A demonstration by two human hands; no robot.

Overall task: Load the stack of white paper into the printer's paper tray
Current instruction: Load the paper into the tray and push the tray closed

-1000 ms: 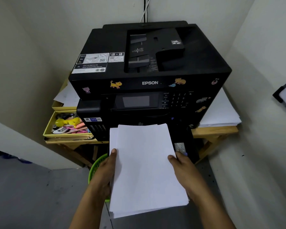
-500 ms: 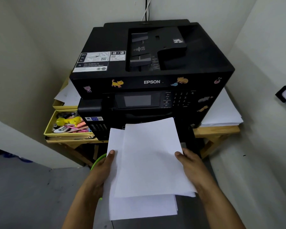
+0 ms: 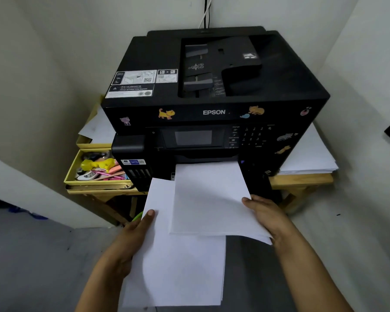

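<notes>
In front of the printer (image 3: 214, 104), the right hand (image 3: 266, 215) grips an upper sheaf of paper (image 3: 209, 199), thumb on top, its far edge at the printer's front slot; the left hand (image 3: 131, 239) holds the lower paper sheaf (image 3: 178, 271), thumb on top, nearer the person

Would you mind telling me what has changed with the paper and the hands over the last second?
The single stack has split: the right hand has slid the upper sheets forward to the printer's front opening, while the left hand keeps holding the lower sheets, which lag behind. The printer, the yellow tray and the paper pile beside it have stayed put.
</notes>
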